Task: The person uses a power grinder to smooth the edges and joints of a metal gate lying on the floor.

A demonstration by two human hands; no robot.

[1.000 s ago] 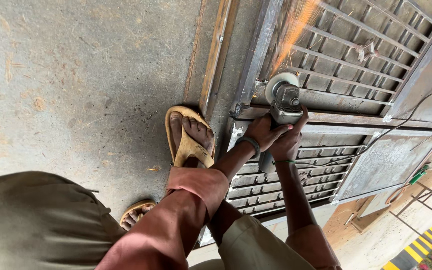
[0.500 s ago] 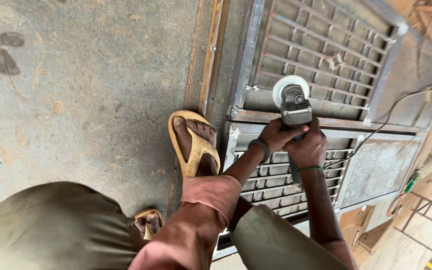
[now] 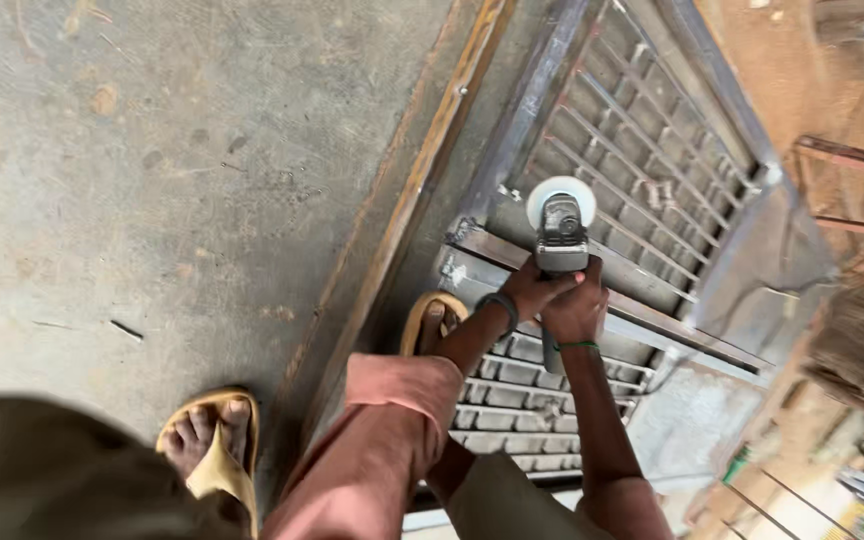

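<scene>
Both hands are wrapped tight round an angle grinder [image 3: 560,235], held out over a steel gate [image 3: 652,190] that lies flat on the concrete floor [image 3: 152,150]. The left hand [image 3: 530,290] grips the body from the 9 o'clock side, with a dark band on that wrist; the right hand [image 3: 577,312] is closed round the rear of the tool, green band on its wrist. The pale disc [image 3: 560,190] points to 12 o'clock and sits right at the gate's middle crossbar [image 3: 652,320], just beside the bars of the grille.

How far along? Hard to call. No sparks show, and I can't tell if the disc is touching metal or just hovering. The crossbar near the disc looks brighter than the rest of the frame, so my guess is some of it has been ground and plenty of the gate is left, but that's a guess.

Hidden stuff: the tool's cord and trigger are behind the hands, one sandalled foot [image 3: 432,320] is half tucked behind the left arm, the other foot [image 3: 207,440] is at 7 o'clock, and the right edge is a blur of scrap
</scene>
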